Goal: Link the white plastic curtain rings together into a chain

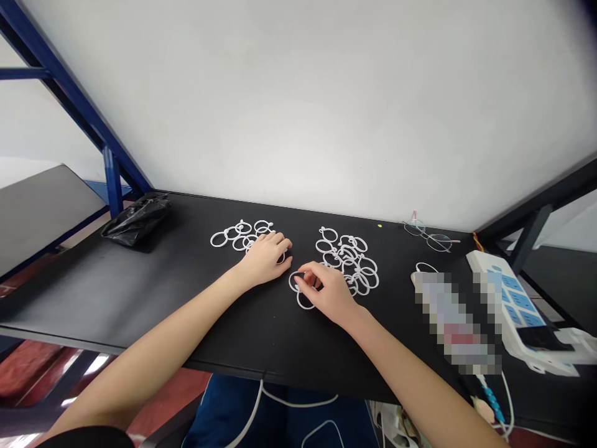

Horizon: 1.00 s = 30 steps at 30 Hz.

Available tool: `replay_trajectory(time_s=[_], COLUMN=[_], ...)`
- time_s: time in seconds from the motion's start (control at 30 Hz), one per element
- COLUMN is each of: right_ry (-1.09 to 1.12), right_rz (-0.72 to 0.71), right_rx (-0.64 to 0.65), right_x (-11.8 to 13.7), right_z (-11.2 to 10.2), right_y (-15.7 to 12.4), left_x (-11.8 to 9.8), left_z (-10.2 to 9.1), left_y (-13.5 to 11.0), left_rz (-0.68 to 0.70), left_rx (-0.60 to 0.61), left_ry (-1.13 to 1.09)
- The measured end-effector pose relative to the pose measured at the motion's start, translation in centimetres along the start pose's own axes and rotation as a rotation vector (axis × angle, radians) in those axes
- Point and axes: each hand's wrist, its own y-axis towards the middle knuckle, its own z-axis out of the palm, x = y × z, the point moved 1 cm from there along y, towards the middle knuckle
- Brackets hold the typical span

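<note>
White curtain rings, each a thin hoop with a small eyelet, lie in two groups on the black table [224,317]. My left hand [265,258] rests palm down over the near right side of the left group [218,239], fingers stretched and thumb apart. Part of a ring [281,257] shows between its thumb and fingers. Thumb and forefinger of my right hand [329,289] are pinched on a white curtain ring [290,283] just left of the right group [368,266]. Another ring [305,306] lies partly under that hand.
A crumpled black plastic bag [137,221] lies at the far left. Toward the right are eyeglasses [438,241], a blurred phone-like device [454,323] with a cable, and a white power strip [510,298]. A white wall [298,112] closes off the back edge.
</note>
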Motion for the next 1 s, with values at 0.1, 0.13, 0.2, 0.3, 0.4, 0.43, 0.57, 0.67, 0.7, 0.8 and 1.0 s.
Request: replay_trajectory(time_s=[0.1,0.13,0.2,0.3,0.4,0.43,0.57,0.67,0.7,0.8,1.0], right_ry=[-0.025,-0.035,-0.058,-0.082,-0.09,-0.092,-0.105,-0.107,-0.106,-0.109,-0.14], right_rz=[-0.022,-0.03,-0.048,-0.081,-0.095,-0.096,-0.092,-0.094,-0.093,-0.085,-0.045], right_rx=[-0.003,-0.007,-0.016,-0.01,-0.002,-0.003,-0.01,-0.014,-0.017,-0.023,-0.005], right_x=[-0.11,-0.13,-0.13,-0.12,-0.17,-0.18,-0.19,-0.17,-0.17,-0.21,-0.26], right_z=[0.05,0.04,0.0,-0.05,-0.05,-0.05,-0.1,-0.15,-0.16,-0.19,-0.23], right_y=[-0.04,-0.03,0.05,0.23,0.37,0.4,0.46,0.51,0.52,0.52,0.42], left_x=[-0.25,-0.29,-0.29,-0.2,-0.15,-0.14,-0.08,-0.01,0.01,0.04,0.03], left_z=[-0.12,-0.13,-0.11,-0.06,-0.02,-0.01,0.08,0.11,0.09,-0.05,-0.33], left_y=[-0.04,-0.05,-0.05,-0.05,-0.06,-0.07,-0.07,-0.03,-0.02,0.04,0.15], left_rz=[-0.004,-0.005,-0.005,-0.004,-0.002,-0.001,-0.004,-0.007,-0.007,-0.007,-0.017], left_rx=[-0.016,-0.017,-0.012,-0.006,-0.005,-0.005,0.002,0.014,0.021,0.043,0.072], left_ry=[-0.015,-0.018,-0.023,-0.026,-0.031,-0.031,-0.029,-0.017,-0.012,-0.003,0.003])
